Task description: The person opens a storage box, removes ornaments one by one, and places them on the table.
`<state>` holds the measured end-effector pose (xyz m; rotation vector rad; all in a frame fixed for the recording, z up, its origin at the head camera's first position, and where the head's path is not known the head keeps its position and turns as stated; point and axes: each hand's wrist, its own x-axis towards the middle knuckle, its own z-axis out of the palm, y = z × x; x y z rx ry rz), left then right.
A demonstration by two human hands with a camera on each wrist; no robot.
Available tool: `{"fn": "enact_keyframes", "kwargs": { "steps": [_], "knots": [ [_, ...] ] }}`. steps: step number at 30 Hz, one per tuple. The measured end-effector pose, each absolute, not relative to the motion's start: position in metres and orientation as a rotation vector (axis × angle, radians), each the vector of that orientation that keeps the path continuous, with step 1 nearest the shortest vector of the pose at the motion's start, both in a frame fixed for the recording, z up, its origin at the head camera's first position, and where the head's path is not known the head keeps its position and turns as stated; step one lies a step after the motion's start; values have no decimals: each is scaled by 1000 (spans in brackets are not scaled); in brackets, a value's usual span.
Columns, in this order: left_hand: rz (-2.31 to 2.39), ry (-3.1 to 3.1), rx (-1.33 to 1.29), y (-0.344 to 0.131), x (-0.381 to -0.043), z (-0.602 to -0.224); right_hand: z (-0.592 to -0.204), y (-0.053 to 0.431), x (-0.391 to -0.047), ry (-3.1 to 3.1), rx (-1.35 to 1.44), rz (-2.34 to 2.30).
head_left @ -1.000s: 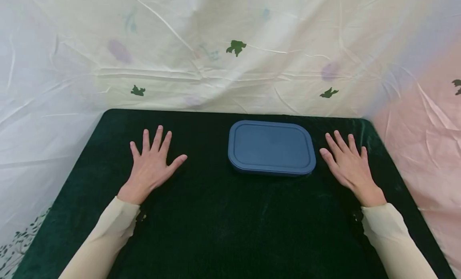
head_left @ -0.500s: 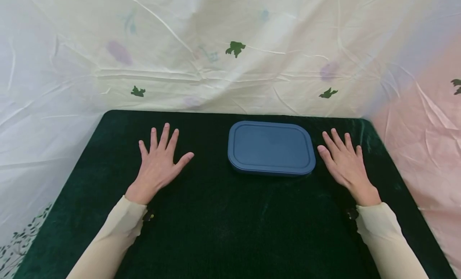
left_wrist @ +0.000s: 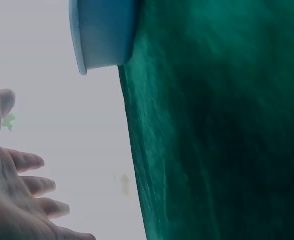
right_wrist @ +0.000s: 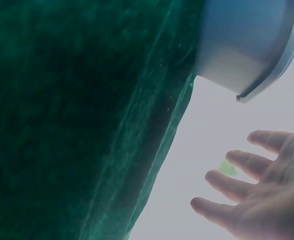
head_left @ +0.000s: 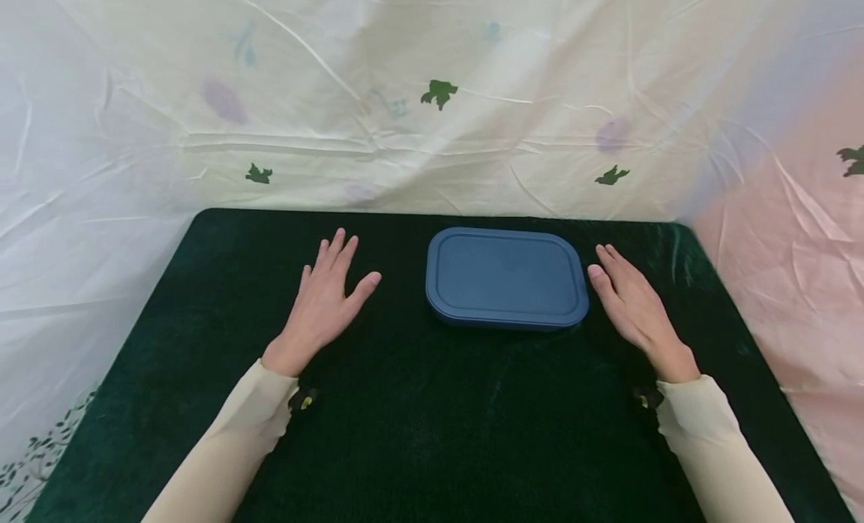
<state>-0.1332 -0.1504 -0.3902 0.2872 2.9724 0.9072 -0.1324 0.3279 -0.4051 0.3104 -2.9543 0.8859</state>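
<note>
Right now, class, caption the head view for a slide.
Blue lidded box on green cloth, between left grip and right grip.

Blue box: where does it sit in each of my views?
Head: blue box just right of centre.
Left wrist: blue box at top, left of centre, cut off.
Right wrist: blue box at upper right, cut off.
Shared landmark: dark green tabletop.

Counter (head_left: 432, 433): dark green, velvety, rounded far corners, faint streaks on surface. On it, toward far edge, right of centre: blue lidded container (head_left: 506, 277), rounded-rectangular, lying flat.
</note>
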Motion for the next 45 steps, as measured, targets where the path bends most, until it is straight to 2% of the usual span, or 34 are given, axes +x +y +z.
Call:
{"fn": "enact_keyframes", "kwargs": {
  "steps": [17,34,45],
  "knots": [
    [1376,2784,304,-110,-136,-395,-398,313,-132,-2998,213,960],
    [1733,2289,106,-81,-146,-402,-392,315,-135,-3018,146,1092],
    [1787,2213,19,-73,-149,-403,-389,317,-135,-3048,94,1186]
  ]
}}
